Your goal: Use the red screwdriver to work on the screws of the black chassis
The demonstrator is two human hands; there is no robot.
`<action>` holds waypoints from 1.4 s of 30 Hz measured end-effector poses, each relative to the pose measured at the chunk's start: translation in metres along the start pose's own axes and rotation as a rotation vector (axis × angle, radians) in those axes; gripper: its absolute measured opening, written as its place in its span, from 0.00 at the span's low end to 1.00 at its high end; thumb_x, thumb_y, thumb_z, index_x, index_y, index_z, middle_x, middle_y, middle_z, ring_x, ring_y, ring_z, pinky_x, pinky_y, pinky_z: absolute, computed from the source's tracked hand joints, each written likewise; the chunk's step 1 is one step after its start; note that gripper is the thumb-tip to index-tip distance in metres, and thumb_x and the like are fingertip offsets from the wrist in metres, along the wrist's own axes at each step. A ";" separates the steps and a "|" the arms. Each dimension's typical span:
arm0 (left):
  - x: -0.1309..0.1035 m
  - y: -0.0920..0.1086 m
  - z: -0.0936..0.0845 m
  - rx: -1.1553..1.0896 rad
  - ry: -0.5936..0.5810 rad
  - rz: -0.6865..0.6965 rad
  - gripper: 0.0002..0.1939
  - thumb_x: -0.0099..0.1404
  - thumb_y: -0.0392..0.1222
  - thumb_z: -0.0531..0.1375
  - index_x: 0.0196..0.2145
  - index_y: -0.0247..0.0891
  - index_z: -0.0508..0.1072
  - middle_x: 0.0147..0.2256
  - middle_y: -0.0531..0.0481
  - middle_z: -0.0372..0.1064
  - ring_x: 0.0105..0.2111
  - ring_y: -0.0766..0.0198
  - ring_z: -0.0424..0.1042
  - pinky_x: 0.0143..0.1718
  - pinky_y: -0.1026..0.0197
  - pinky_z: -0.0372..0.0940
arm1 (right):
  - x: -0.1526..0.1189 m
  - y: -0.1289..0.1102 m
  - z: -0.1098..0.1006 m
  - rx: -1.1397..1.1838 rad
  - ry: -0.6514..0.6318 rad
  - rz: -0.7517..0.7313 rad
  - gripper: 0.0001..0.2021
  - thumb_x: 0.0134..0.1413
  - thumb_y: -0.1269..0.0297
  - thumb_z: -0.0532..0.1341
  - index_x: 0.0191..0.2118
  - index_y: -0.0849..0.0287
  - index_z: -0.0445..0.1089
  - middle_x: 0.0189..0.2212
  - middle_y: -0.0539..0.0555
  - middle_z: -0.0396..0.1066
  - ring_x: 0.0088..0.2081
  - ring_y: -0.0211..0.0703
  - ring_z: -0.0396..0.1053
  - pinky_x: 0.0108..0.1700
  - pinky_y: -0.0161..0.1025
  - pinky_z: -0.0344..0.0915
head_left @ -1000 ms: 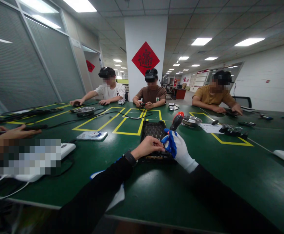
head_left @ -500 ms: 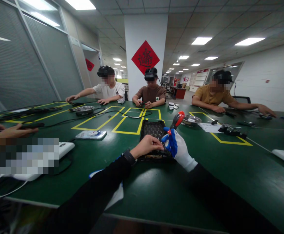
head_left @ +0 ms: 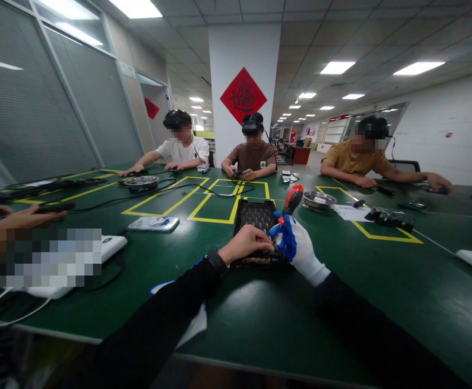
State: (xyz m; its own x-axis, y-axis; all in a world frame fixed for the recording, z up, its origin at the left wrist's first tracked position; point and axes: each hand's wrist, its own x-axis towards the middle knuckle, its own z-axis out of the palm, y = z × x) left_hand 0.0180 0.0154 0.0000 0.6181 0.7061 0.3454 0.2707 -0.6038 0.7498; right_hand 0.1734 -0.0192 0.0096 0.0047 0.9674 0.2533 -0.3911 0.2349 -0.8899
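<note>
A black open casing (head_left: 256,216), with a patterned inside, lies on the table in front of me. My right hand (head_left: 294,240), in a white and blue work glove, is closed round a screwdriver (head_left: 292,201) with a red and black handle. The handle points up and away from me; its tip is hidden by the fingers. Over the near part of the casing, my bare left hand (head_left: 250,244) has its fingers pinched close to the gloved fingertips. Whatever sits in that pinch is too small to make out.
A phone (head_left: 153,223) lies to the left, beyond a white power bank (head_left: 112,247). Metal bowls (head_left: 319,200) and black clips (head_left: 390,219) stand further off. A white glove (head_left: 195,327) lies under my left forearm. Several co-workers sit around the green table (head_left: 244,329).
The screwdriver handle has tipped slightly to the left and stands more upright. Both my hands stay at the casing. The co-worker at the back left has shifted an outstretched arm.
</note>
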 end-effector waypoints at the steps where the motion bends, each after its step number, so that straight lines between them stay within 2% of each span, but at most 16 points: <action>1: 0.000 0.000 0.000 0.004 0.002 0.003 0.15 0.52 0.48 0.62 0.30 0.30 0.77 0.27 0.47 0.74 0.27 0.66 0.70 0.29 0.69 0.61 | 0.000 -0.001 -0.001 0.036 -0.027 0.012 0.21 0.48 0.50 0.57 0.43 0.60 0.62 0.20 0.48 0.68 0.15 0.31 0.60 0.16 0.29 0.57; 4: 0.000 0.000 0.000 0.019 0.008 0.009 0.15 0.52 0.47 0.62 0.30 0.31 0.77 0.27 0.47 0.74 0.27 0.66 0.69 0.30 0.69 0.61 | -0.001 -0.002 -0.002 0.049 -0.050 -0.025 0.20 0.49 0.53 0.57 0.44 0.60 0.62 0.22 0.49 0.69 0.16 0.30 0.61 0.17 0.28 0.57; 8: 0.000 0.002 0.000 0.033 0.009 0.004 0.14 0.53 0.46 0.62 0.30 0.31 0.77 0.28 0.47 0.74 0.27 0.66 0.69 0.30 0.69 0.61 | -0.002 0.003 -0.001 -0.062 0.051 -0.075 0.15 0.47 0.53 0.59 0.35 0.59 0.62 0.21 0.48 0.69 0.15 0.29 0.58 0.15 0.27 0.55; 11: 0.000 0.003 0.000 0.046 0.019 -0.003 0.14 0.52 0.46 0.62 0.30 0.30 0.78 0.27 0.47 0.74 0.27 0.66 0.69 0.30 0.69 0.61 | -0.001 0.004 0.000 -0.085 0.093 -0.077 0.15 0.45 0.53 0.61 0.31 0.58 0.60 0.19 0.46 0.67 0.14 0.28 0.57 0.14 0.26 0.53; 18: 0.000 0.006 -0.001 0.071 0.031 -0.013 0.14 0.52 0.46 0.62 0.29 0.31 0.78 0.25 0.48 0.73 0.25 0.67 0.68 0.27 0.69 0.60 | 0.003 -0.001 -0.006 0.074 -0.038 0.016 0.21 0.46 0.51 0.59 0.44 0.60 0.63 0.22 0.49 0.69 0.17 0.30 0.61 0.18 0.28 0.57; 25: 0.001 0.002 0.000 0.067 0.021 -0.010 0.15 0.53 0.47 0.62 0.30 0.30 0.77 0.26 0.47 0.73 0.26 0.67 0.68 0.28 0.69 0.60 | -0.002 0.002 -0.001 -0.079 0.120 -0.082 0.15 0.43 0.55 0.63 0.32 0.59 0.61 0.21 0.47 0.67 0.16 0.29 0.58 0.16 0.27 0.54; 33: 0.001 -0.002 0.001 0.032 0.000 0.022 0.17 0.53 0.49 0.61 0.30 0.29 0.76 0.26 0.47 0.73 0.25 0.67 0.68 0.27 0.70 0.59 | 0.000 -0.004 -0.002 0.105 0.018 -0.005 0.18 0.49 0.53 0.58 0.42 0.61 0.64 0.22 0.50 0.69 0.17 0.30 0.61 0.18 0.28 0.58; 39: 0.002 -0.002 0.001 0.056 0.006 0.020 0.16 0.53 0.48 0.61 0.30 0.30 0.77 0.25 0.47 0.72 0.25 0.68 0.67 0.27 0.70 0.59 | -0.001 0.002 -0.002 -0.012 0.096 -0.074 0.14 0.45 0.55 0.62 0.32 0.58 0.61 0.20 0.46 0.67 0.15 0.28 0.57 0.15 0.27 0.54; 42: 0.001 -0.002 0.002 0.053 0.004 0.009 0.16 0.53 0.48 0.61 0.30 0.29 0.76 0.25 0.47 0.72 0.25 0.68 0.67 0.26 0.70 0.58 | 0.000 0.002 -0.001 -0.033 0.115 -0.077 0.14 0.44 0.54 0.62 0.32 0.58 0.61 0.20 0.46 0.67 0.15 0.28 0.57 0.16 0.27 0.55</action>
State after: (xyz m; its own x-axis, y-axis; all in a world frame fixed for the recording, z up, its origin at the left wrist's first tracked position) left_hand 0.0195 0.0170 -0.0020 0.6178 0.7020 0.3542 0.3041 -0.6287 0.7157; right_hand 0.1740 -0.0190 0.0075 0.1395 0.9505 0.2777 -0.3549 0.3098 -0.8821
